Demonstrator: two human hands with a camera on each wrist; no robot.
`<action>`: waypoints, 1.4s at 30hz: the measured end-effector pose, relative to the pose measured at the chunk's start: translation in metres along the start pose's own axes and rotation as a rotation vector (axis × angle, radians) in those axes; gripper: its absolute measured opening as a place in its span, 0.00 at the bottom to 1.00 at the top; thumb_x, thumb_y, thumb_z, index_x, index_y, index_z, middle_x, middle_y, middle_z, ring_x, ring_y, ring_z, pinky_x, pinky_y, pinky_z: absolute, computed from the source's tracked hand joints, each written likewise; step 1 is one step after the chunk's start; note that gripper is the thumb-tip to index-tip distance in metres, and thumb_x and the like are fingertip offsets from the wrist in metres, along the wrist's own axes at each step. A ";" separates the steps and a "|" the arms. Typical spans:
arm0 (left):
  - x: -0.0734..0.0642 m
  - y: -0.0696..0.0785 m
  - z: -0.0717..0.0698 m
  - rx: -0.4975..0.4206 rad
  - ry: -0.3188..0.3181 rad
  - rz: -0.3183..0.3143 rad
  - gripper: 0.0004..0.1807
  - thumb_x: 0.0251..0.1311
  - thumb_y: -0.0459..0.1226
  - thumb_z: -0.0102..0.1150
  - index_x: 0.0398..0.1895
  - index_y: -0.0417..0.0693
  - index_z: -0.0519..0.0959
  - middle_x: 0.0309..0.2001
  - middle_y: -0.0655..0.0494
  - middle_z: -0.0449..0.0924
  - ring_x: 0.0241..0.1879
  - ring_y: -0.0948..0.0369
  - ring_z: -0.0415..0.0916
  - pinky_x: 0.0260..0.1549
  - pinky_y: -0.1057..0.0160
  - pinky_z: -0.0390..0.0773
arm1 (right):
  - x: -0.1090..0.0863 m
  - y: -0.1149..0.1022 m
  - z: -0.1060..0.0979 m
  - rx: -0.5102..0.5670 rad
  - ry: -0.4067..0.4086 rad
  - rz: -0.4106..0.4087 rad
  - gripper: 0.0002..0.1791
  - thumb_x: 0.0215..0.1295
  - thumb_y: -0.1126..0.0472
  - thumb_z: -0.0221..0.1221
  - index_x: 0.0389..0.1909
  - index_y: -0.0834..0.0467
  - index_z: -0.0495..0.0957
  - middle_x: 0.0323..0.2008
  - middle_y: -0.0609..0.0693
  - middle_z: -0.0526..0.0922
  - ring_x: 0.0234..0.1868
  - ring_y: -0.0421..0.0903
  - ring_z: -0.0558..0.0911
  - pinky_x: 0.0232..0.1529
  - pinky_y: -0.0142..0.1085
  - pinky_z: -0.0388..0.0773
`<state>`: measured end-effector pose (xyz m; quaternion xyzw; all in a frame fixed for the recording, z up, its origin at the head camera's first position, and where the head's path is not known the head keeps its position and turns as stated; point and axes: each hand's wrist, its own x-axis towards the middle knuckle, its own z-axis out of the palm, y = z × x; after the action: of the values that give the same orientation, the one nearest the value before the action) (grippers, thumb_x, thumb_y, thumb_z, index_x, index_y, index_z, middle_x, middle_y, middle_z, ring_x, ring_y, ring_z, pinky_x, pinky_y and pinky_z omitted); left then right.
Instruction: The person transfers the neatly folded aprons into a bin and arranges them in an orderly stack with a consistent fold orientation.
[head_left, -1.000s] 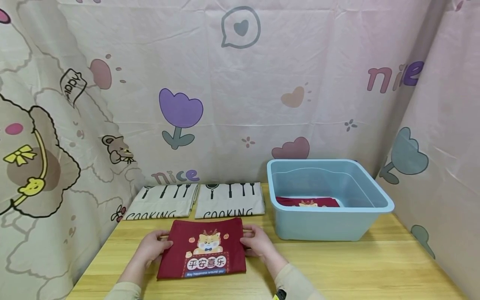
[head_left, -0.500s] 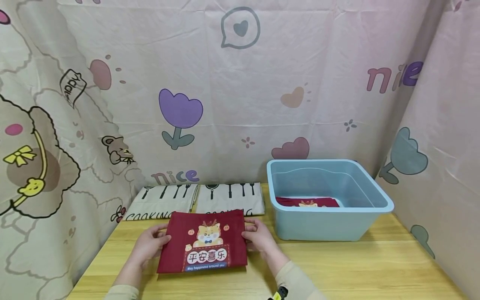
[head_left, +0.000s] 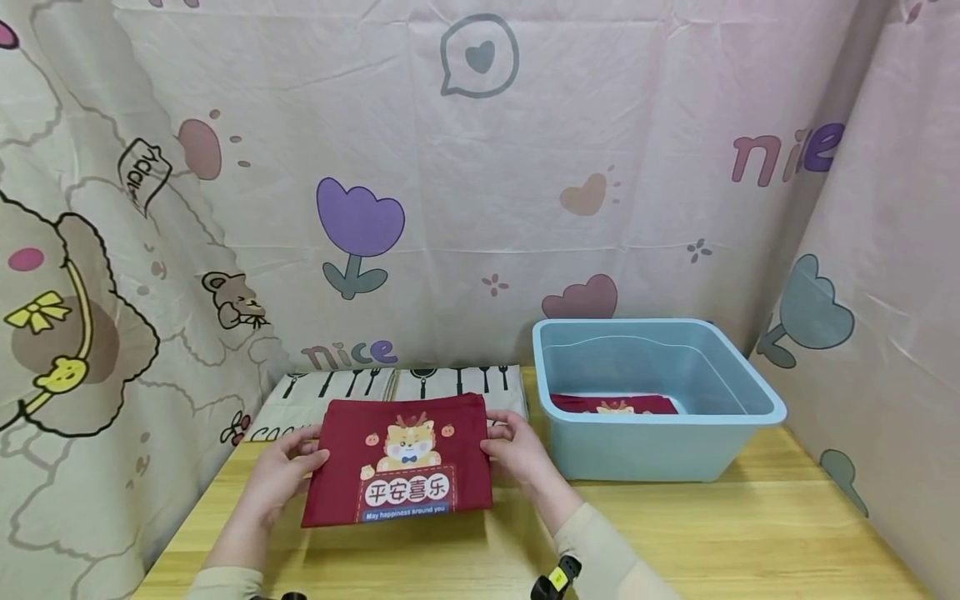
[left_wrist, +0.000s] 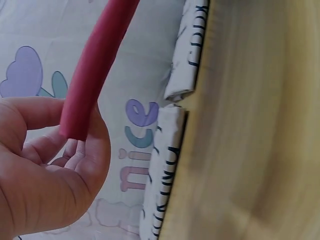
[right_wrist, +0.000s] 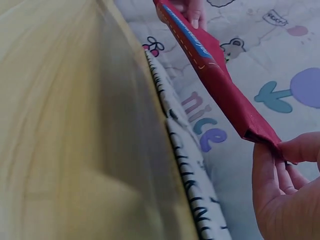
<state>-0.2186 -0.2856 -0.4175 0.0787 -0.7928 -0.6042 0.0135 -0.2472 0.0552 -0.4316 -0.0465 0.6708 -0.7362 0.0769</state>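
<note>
You have the dark red, flat-folded rectangular cloth with a cartoon dog print point(head_left: 399, 467) spanning the gap between your two grips, lifted off the bench, its shadow lying below and its printed face up and tilted toward you. Your left hand point(head_left: 279, 475) pinches its left edge between thumb and fingers; your right hand point(head_left: 525, 457) pinches the opposite edge the same way, so each grip is narrow, closed to the cloth's thickness.

The step in hand looks to be carrying this folded piece with both hands. The next move, I judge, calls for you to raise or lower both grips together, keeping the fold taut; if one side sags, the layers could slip open.

Just beyond your grips, partly screened by the red cloth, lie two white folded cloths with black utensil prints point(head_left: 330, 387), side by side. To the right of your right grip, and apart from it, stands the light blue, rectangular open tub point(head_left: 637, 450), with another dark red printed cloth point(head_left: 622, 405) inside. Should you go that way, you would need to clear its rim. Under everything runs the yellow wood-grain bench point(head_left: 675, 533); farthest from your grips hangs a pale printed curtain point(head_left: 480, 208).
</note>
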 end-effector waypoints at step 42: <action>0.000 0.087 0.006 -0.029 0.073 0.280 0.30 0.68 0.31 0.58 0.71 0.33 0.63 0.38 0.63 0.75 0.33 0.69 0.79 0.32 0.68 0.82 | 0.002 -0.100 -0.022 -0.031 -0.016 -0.198 0.27 0.66 0.75 0.56 0.66 0.65 0.66 0.46 0.61 0.78 0.40 0.46 0.81 0.40 0.38 0.83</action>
<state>-0.2291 -0.2573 -0.3353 -0.0110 -0.7862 -0.6046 0.1276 -0.2577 0.0858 -0.3345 -0.1196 0.6737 -0.7292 0.0086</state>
